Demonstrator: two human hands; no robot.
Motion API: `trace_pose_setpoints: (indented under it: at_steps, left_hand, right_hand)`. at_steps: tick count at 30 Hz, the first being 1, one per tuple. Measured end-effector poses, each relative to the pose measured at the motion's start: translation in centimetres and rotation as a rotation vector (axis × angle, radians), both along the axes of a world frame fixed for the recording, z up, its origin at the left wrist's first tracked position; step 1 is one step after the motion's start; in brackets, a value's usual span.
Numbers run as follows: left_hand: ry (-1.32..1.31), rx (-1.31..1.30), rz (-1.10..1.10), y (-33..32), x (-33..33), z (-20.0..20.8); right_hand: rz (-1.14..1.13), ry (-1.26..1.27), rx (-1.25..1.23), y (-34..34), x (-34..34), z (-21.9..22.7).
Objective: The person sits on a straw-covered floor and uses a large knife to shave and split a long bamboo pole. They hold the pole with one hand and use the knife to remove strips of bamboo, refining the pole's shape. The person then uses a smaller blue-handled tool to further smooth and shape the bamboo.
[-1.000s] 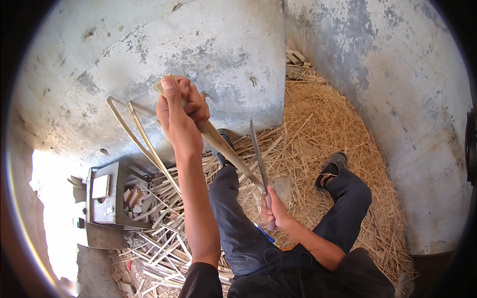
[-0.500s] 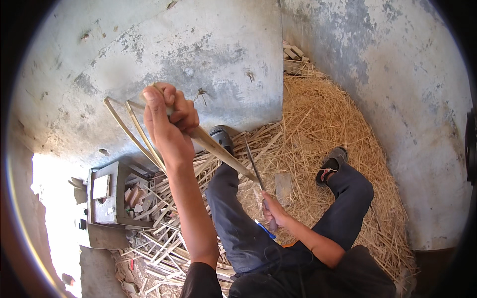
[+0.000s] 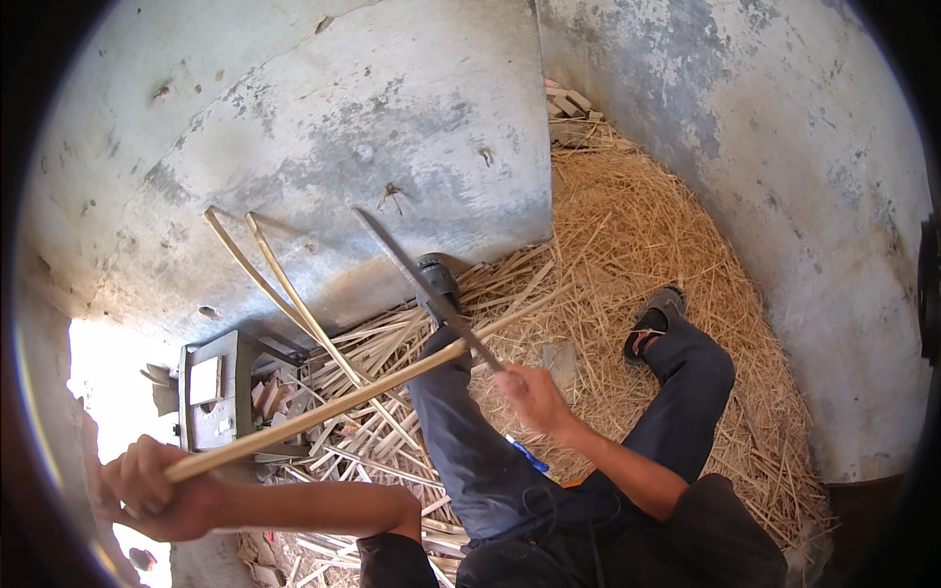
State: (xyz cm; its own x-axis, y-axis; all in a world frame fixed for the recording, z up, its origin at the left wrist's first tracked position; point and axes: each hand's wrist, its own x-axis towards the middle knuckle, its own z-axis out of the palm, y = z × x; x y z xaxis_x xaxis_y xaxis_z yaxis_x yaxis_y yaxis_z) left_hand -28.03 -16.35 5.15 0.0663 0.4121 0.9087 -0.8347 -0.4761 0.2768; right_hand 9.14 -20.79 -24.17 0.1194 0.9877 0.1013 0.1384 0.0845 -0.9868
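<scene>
At the far lower left, my left hand point(image 3: 162, 490) is closed round the near end of a long pale bamboo strip point(image 3: 323, 410). The strip slants up to the right, over my left knee, and its thin far end lies above the straw. My right hand point(image 3: 537, 397) grips a long-bladed knife point(image 3: 417, 279) by its handle, in front of my lap. The knife points up to the left, and its blade crosses the strip close to my right hand. They look in contact at the crossing.
Two bent bamboo strips point(image 3: 294, 302) lean against the grey wall point(image 3: 441, 118). A wooden box point(image 3: 211, 421) with broken pieces beside it stands at the left. Split strips point(image 3: 343, 470) and a heap of shavings point(image 3: 608, 216) cover the floor. A blue object point(image 3: 527, 453) lies by my left thigh.
My left hand has swung from high in the middle down to the far lower left, with the strip. The knife has tilted to the left, and its blade now crosses the strip.
</scene>
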Motion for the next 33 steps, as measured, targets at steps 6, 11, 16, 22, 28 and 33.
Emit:
trace_pose_setpoints:
  at_steps: [6,11,16,22,28,33]
  left_hand:
    - [-0.157,0.013,-0.110,-6.8,-9.8,-0.7]
    - [-0.251,-0.002,-0.139,-8.6,-14.2,-2.5]
    - [-0.352,-0.053,-0.191,-7.8,-16.5,-6.0]
    - [-0.648,-0.063,-0.169,-6.6,-18.1,-9.8]
    - [-0.804,-0.117,-0.195,-5.2,-16.0,-16.4]
    - [-0.867,-0.218,-0.190,-4.4,-17.1,-23.1]
  right_hand:
    - [-0.421,0.201,-0.472,3.8,8.4,-8.7]
    - [-0.614,0.615,-0.454,3.9,12.6,-10.1]
    - [-0.482,0.861,-0.240,3.2,11.1,-5.3]
    - [-0.096,1.270,0.173,2.5,11.1,1.0]
    - [0.005,1.420,0.319,1.3,12.0,4.4]
    - [-0.068,1.360,0.224,0.6,12.3,5.3]
